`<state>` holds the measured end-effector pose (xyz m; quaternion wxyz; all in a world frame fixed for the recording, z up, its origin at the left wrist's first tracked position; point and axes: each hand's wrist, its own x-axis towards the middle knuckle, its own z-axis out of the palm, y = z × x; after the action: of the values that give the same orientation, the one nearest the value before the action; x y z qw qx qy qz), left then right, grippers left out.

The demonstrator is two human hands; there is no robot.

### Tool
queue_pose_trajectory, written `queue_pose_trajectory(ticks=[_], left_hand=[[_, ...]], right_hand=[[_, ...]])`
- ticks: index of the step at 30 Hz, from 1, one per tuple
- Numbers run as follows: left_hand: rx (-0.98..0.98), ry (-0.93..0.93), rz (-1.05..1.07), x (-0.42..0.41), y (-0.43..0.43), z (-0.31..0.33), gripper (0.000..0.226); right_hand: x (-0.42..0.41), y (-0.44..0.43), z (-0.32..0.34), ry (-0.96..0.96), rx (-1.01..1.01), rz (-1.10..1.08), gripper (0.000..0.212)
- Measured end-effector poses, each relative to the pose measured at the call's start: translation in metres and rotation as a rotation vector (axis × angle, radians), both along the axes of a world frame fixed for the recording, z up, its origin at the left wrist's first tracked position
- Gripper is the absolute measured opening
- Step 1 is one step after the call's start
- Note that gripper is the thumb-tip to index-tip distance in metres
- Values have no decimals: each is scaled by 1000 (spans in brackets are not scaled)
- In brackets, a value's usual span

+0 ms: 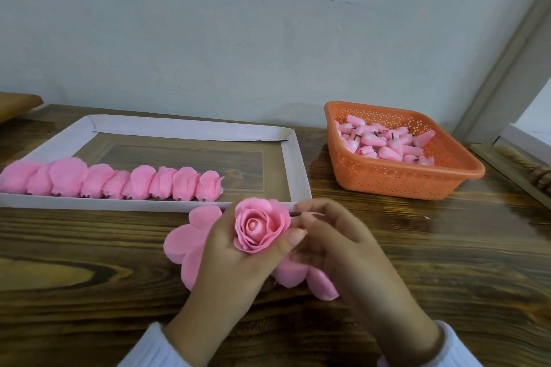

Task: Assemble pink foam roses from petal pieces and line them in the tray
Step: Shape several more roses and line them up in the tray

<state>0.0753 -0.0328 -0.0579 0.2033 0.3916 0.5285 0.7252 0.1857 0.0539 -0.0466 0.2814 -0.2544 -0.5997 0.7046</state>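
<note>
Head view takes in a pale wall (238,39) behind a dark wooden table (432,262). On it lie a white cardboard tray (298,164) with a row of finished roses (113,182), then an orange basket (402,179) of buds (384,146). Loose petal pieces (185,241) lie under the hands. The left hand (235,259) cups a pink rose (261,226); the right hand (340,244) pinches its stem.

Inspected from my seat: dark wood-grain table (89,292) fills the lower frame. Pale grey-blue wall (238,39) spans the top. Light door frame (507,68) runs diagonally at upper right. Brown wooden object (16,104), partly cut off, at the left edge; I cannot identify it.
</note>
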Motion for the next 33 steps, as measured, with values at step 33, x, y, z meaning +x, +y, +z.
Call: queue_pose_trajectory(ticks=[33], left_hand=[[-315,199,-222,-1,2,-11,44]], right_hand=[[6,-1,11,-142,761,-190,30]])
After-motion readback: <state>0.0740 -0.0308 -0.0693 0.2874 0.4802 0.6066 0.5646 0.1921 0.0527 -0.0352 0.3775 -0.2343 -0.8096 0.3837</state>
